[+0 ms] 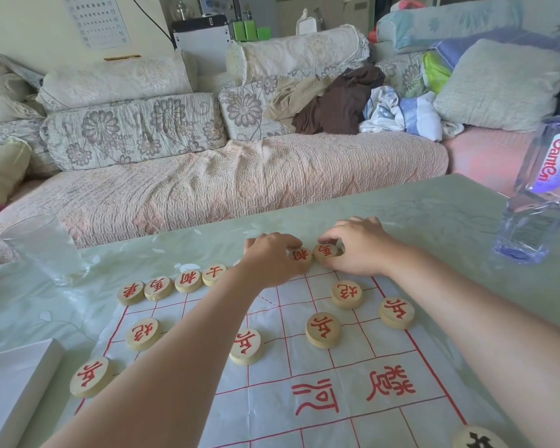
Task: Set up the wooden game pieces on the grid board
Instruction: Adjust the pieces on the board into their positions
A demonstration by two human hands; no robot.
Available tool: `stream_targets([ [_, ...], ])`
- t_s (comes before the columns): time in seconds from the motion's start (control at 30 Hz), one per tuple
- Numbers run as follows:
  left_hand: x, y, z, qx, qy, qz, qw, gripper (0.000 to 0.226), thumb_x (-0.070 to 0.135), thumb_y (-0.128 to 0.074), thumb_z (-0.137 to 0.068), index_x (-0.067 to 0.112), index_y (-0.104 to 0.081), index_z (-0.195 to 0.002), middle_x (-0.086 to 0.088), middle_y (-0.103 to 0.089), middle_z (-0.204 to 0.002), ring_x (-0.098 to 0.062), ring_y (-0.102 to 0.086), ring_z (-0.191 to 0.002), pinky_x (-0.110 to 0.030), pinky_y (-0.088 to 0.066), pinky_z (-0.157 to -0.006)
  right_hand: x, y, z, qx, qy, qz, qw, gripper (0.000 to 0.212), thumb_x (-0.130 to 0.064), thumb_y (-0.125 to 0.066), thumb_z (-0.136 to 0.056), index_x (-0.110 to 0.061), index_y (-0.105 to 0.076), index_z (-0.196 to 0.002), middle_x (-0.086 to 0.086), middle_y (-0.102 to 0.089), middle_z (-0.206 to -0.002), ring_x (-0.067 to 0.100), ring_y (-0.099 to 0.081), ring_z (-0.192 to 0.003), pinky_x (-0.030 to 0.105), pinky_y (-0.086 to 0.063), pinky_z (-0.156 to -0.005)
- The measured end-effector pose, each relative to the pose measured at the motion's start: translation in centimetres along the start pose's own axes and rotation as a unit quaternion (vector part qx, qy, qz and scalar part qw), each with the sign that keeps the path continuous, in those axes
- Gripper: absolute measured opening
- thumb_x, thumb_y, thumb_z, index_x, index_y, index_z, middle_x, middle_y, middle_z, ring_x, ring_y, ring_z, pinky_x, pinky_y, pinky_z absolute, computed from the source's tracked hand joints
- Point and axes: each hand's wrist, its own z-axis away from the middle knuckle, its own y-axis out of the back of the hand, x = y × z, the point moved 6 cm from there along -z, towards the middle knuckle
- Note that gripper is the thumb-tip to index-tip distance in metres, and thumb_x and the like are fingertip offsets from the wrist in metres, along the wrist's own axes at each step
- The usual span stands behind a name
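Note:
A white sheet board (pixel 307 376) with red grid lines lies on the table. Several round wooden pieces with red characters stand on it: a back row at the left (pixel 157 287), two further pieces (pixel 143 333) (pixel 347 294), and a nearer row (pixel 323 329). At the board's far edge my left hand (pixel 270 257) pinches one red-marked piece (pixel 299 256). Right beside it, my right hand (pixel 358 245) pinches a second red-marked piece (pixel 325 252). The two pieces touch. A black-marked piece (pixel 479 439) shows at the bottom right.
An empty glass (pixel 44 248) stands at the table's far left. A plastic water bottle (pixel 540 185) stands at the far right. A white box (pixel 10 392) lies at the near left. A sofa with cushions and clothes (pixel 207 176) runs behind the table.

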Motion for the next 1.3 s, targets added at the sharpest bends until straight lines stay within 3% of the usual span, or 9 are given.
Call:
stream_targets([
  [0.13, 0.3, 0.0, 0.1, -0.01, 0.001, 0.003, 1.0, 0.054, 0.056, -0.061, -0.08, 0.034, -0.055, -0.128, 0.012, -0.059, -0.126, -0.015, -0.048, -0.119, -0.033, -0.024, -0.104, 0.6, 0.7, 0.3, -0.014, -0.026, -0.041, 0.999, 0.063, -0.059, -0.06, -0.081, -0.037, -0.048, -0.139, -0.016, -0.057, -0.121, 0.015, -0.045, -0.123, 0.04, -0.028, -0.105],
  [0.23, 0.9, 0.2, 0.0, -0.012, -0.006, 0.0, 1.0, 0.058, 0.053, -0.065, -0.079, 0.031, -0.052, -0.132, 0.01, -0.058, -0.124, -0.016, -0.048, -0.118, -0.036, -0.028, -0.103, 2.6, 2.3, 0.9, -0.001, -0.06, -0.106, 0.993, 0.056, -0.038, -0.062, -0.084, -0.036, -0.05, -0.138, -0.015, -0.056, -0.124, 0.015, -0.046, -0.124, 0.037, -0.032, -0.109],
  [0.37, 2.3, 0.2, -0.5, -0.01, -0.016, 0.012, 1.0, 0.059, 0.053, -0.066, -0.079, 0.03, -0.052, -0.132, 0.01, -0.057, -0.125, -0.015, -0.048, -0.118, -0.037, -0.032, -0.104, 5.4, 2.9, 1.6, -0.017, -0.09, -0.181, 0.979, 0.06, -0.011, -0.059, -0.081, -0.034, -0.053, -0.136, -0.017, -0.057, -0.126, 0.008, -0.053, -0.111, 0.024, -0.04, -0.093],
  [0.53, 4.3, -0.9, -1.2, -0.034, -0.02, 0.004, 0.999, 0.062, 0.061, -0.059, -0.081, 0.031, -0.05, -0.134, 0.012, -0.058, -0.124, -0.015, -0.047, -0.118, -0.036, -0.032, -0.102, 5.1, 1.5, 2.1, -0.065, -0.06, -0.189, 0.978, 0.067, -0.004, -0.054, -0.083, -0.035, -0.047, -0.142, -0.021, -0.055, -0.131, 0.006, -0.052, -0.117, 0.02, -0.038, -0.09],
  [0.73, 4.8, -1.4, -1.7, -0.023, -0.014, -0.008, 1.0, 0.052, 0.057, -0.057, -0.081, 0.035, -0.055, -0.128, 0.009, -0.059, -0.123, -0.017, -0.048, -0.118, -0.035, -0.032, -0.102, 5.2, 0.9, 1.9, -0.055, -0.059, -0.153, 0.985, 0.059, -0.015, -0.059, -0.082, -0.045, -0.054, -0.133, -0.023, -0.058, -0.13, 0.01, -0.052, -0.123, 0.033, -0.041, -0.107],
  [0.83, 4.8, -1.4, -1.7, -0.02, -0.012, -0.014, 1.0, 0.048, 0.057, -0.056, -0.082, 0.035, -0.059, -0.124, 0.005, -0.058, -0.123, -0.019, -0.047, -0.118, -0.035, -0.032, -0.103, 5.0, 1.5, 2.0, -0.029, -0.069, -0.109, 0.991, 0.048, -0.041, -0.067, -0.083, -0.042, -0.058, -0.13, -0.014, -0.06, -0.129, 0.015, -0.052, -0.123, 0.037, -0.038, -0.107],
  [0.93, 5.0, -1.5, -1.6, -0.022, -0.013, -0.011, 1.0, 0.05, 0.054, -0.059, -0.081, 0.033, -0.058, -0.127, 0.004, -0.057, -0.125, -0.02, -0.046, -0.12, -0.036, -0.034, -0.102, 4.9, 1.5, 2.1, -0.027, -0.081, -0.05, 0.995, 0.064, -0.058, -0.067, -0.077, -0.04, -0.051, -0.136, -0.008, -0.055, -0.129, 0.02, -0.046, -0.125, 0.043, -0.033, -0.108],
  [1.1, 5.1, -1.4, -1.5, -0.017, -0.021, 0.009, 1.0, 0.052, 0.052, -0.06, -0.081, 0.031, -0.056, -0.128, 0.007, -0.059, -0.123, -0.017, -0.05, -0.114, -0.036, -0.037, -0.102, 4.6, 1.4, 2.0, -0.008, -0.047, -0.11, 0.993, 0.057, -0.032, -0.063, -0.085, -0.043, -0.047, -0.138, -0.017, -0.055, -0.127, 0.015, -0.046, -0.125, 0.043, -0.032, -0.11],
  [1.3, 4.9, -1.3, -1.3, -0.016, -0.01, 0.039, 0.999, 0.049, 0.054, -0.063, -0.08, 0.033, -0.06, -0.124, 0.009, -0.059, -0.121, -0.017, -0.051, -0.112, -0.036, -0.039, -0.101, 4.5, 1.6, 1.7, 0.013, -0.068, -0.034, 0.997, 0.059, -0.059, -0.061, -0.082, -0.037, -0.052, -0.135, -0.008, -0.057, -0.121, 0.02, -0.047, -0.121, 0.043, -0.032, -0.103],
])
